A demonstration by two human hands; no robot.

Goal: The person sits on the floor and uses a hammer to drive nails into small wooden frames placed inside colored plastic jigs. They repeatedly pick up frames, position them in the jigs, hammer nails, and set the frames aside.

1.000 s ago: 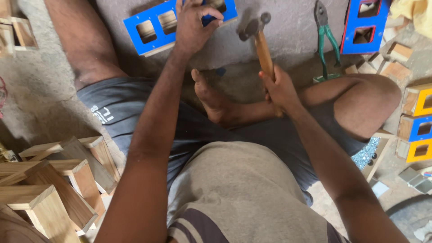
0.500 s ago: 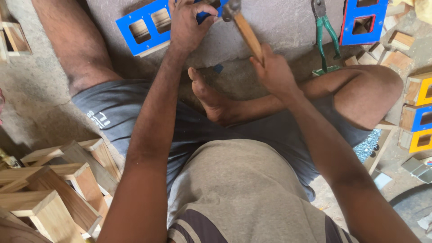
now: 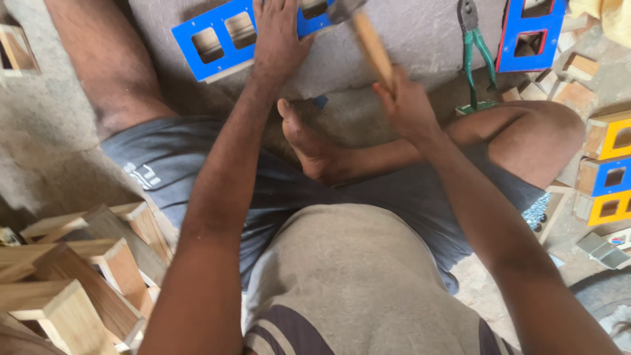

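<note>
Down on the grey floor we go, person sitting cross-legged, bare foot tucked in front. A stack of plain wooden boxes sits at the left thigh, and painted yellow and blue ones line up on the right.

Centre stage: the blue frame, flat on the floor at the top of the view, two square cutouts showing, its far end partly cut off by the picture edge. The left hand lies spread on top of it, palm down, fingers flat, pinning it, not wrapped round anything.

The right hand has its grip closed tight on the wooden handle of the hammer, held low on the shaft, head raised just over the frame beside the left hand's fingers. What it's aimed at, I cannot tell; the spot is hidden.

To hit clean here: keep those left fingers well clear of the head, press the frame dead flat, and bring the face down square from the wrist.

Green-handled pliers lie just right, untouched, beside another blue frame.
</note>
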